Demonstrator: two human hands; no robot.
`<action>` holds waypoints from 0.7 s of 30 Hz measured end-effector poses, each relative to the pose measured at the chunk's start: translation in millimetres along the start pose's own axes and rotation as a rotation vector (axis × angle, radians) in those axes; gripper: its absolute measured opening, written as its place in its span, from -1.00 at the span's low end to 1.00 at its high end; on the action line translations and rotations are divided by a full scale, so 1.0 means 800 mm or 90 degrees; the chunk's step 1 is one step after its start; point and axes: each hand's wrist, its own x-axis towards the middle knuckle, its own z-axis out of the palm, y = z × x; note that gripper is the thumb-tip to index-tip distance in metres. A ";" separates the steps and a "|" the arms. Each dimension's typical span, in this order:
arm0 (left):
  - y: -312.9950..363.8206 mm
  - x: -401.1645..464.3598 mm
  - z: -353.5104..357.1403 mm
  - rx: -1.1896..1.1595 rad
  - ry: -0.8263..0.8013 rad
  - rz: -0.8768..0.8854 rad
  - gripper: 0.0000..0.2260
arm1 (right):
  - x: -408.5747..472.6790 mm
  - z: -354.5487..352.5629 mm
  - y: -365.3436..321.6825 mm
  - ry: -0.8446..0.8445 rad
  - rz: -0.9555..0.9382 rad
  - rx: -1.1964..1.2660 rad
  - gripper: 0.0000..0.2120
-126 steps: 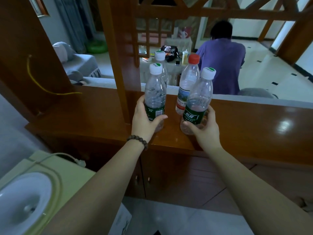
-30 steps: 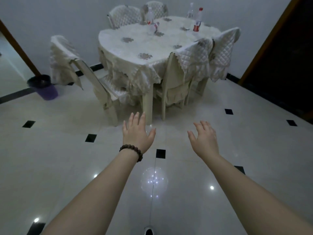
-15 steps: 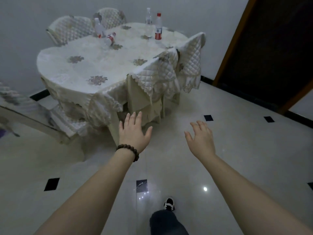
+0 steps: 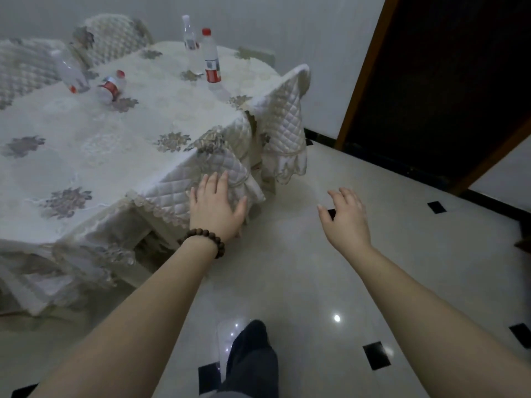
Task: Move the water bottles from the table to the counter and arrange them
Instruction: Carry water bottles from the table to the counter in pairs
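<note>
Head view: 4 water bottles (image 4: 211, 60) are on the cloth-covered table (image 4: 94, 145), 2 upright at its far edge, 2 further left. The left hand (image 4: 217, 209) and right hand (image 4: 346, 218) reach forward, fingers spread, holding nothing.

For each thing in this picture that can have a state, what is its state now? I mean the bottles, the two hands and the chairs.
Red-capped bottle: upright on the table, cap on.
White-capped bottle: upright just behind it, cap on.
Lying bottle: on its side, red cap on.
Blurred bottle: tilted, details unclear.
Left hand: open, holding nothing.
Right hand: open, fingers relaxed, holding nothing.
Covered chair: pushed in at the table.
</note>
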 end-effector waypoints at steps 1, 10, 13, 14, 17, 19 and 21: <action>0.006 0.021 0.006 -0.001 0.000 0.001 -0.40 | 0.021 0.002 0.004 -0.001 0.000 0.002 -0.53; 0.044 0.267 0.065 -0.013 0.026 -0.049 -0.39 | 0.289 0.046 0.002 -0.023 -0.064 -0.004 -0.52; 0.053 0.360 0.070 -0.035 0.037 -0.090 -0.40 | 0.397 0.047 -0.017 -0.039 -0.099 -0.003 -0.52; 0.055 0.388 0.070 -0.036 0.036 -0.103 -0.40 | 0.430 0.046 -0.025 -0.041 -0.114 -0.002 -0.53; 0.059 0.461 0.070 -0.031 0.040 -0.134 -0.39 | 0.518 0.043 -0.048 -0.044 -0.154 0.003 -0.52; 0.058 0.498 0.072 -0.021 0.044 -0.152 -0.39 | 0.565 0.044 -0.062 -0.053 -0.167 0.011 -0.52; 0.053 0.529 0.075 -0.014 0.047 -0.174 -0.38 | 0.611 0.050 -0.076 -0.063 -0.179 0.024 -0.53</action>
